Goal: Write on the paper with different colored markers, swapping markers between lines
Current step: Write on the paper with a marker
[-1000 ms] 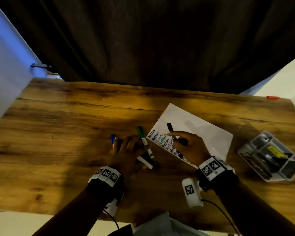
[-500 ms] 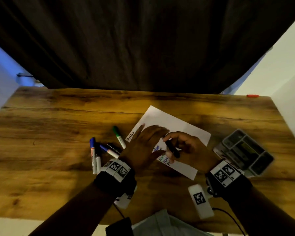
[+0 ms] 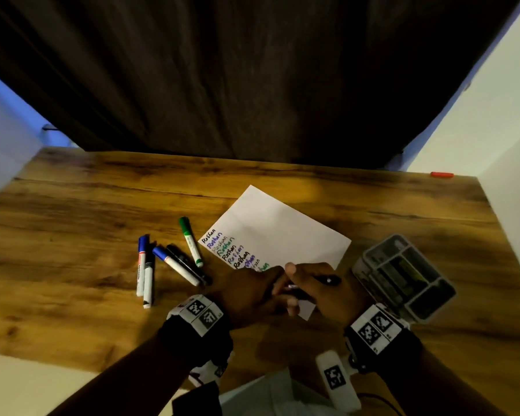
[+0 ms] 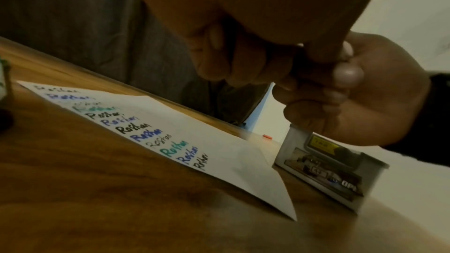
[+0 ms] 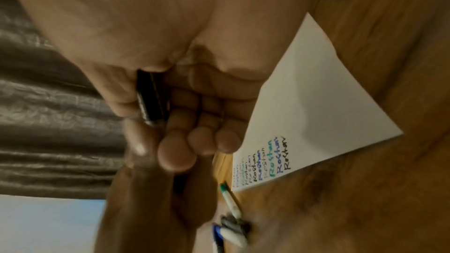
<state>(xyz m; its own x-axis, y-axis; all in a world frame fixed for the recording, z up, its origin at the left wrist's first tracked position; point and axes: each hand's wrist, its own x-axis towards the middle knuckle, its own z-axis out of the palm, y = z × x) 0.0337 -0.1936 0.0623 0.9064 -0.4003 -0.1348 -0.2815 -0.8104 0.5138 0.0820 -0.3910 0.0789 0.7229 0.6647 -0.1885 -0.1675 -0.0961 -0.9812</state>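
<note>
Right hand [image 3: 327, 291]: fingers curled around black marker [image 3: 324, 279], held above near edge of paper [image 3: 282, 232]. Left hand [image 3: 246, 291]: fingertips pinching same marker's left end. Paper: mid-table [image 3: 102, 205], coloured lines written. Left of paper: green marker [image 3: 190, 241], four other markers. Right: grey tray [image 3: 403, 277].

Wooden table [image 3: 81, 223] with dark grain streaks, dimly lit. Behind the table's far edge, dark heavy curtain [image 3: 252, 73] hanging in folds. Beyond the table's left end, pale wall [image 3: 3, 136] with bluish light. Past the table's right end, cream wall [image 3: 493, 109], brighter.
</note>
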